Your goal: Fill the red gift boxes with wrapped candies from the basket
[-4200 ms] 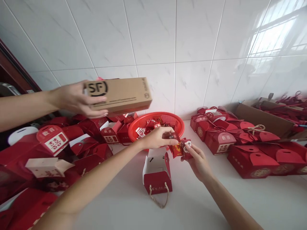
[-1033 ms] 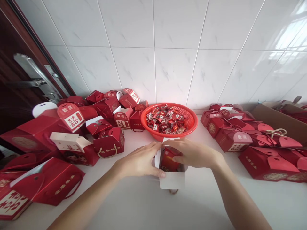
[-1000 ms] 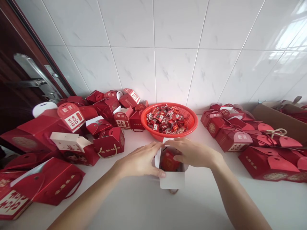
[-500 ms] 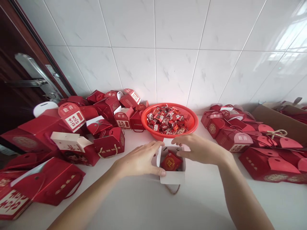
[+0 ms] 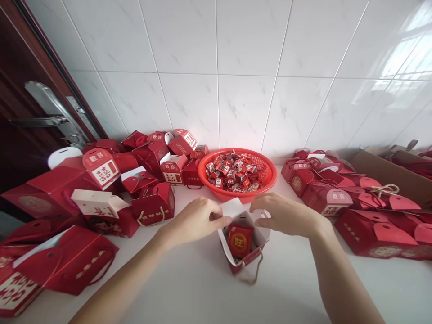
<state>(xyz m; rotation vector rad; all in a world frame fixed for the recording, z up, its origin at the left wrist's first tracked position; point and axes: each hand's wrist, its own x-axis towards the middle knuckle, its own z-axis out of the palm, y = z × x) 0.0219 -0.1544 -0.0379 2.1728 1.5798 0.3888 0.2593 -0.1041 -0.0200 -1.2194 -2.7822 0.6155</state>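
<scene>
A small box [image 5: 248, 258], red outside and white inside, stands on the white table with its top flaps up. Inside it lies a red packet with a gold character [image 5: 240, 240]. My left hand [image 5: 200, 219] pinches the flap at the box's left rear. At the right rear, the curled fingers of my right hand [image 5: 281, 213] are on the other flap. A twisted cord handle [image 5: 257, 270] hangs at the box's front right. Just behind stands a red plastic basket [image 5: 270, 170] full of wrapped sweets [image 5: 234, 171].
Many red gift boxes [image 5: 153, 200] crowd the left side, some with flaps up. More red boxes [image 5: 374, 231] stand in rows on the right, beside a brown carton [image 5: 388, 173]. A tiled wall [image 5: 249, 99] rises behind, and a door handle [image 5: 54, 105] is at the left.
The small box has turned and tilted, so its red side and cord now show at the front right. Both hands have shifted to its rear flaps, and the fingers have closed in.
</scene>
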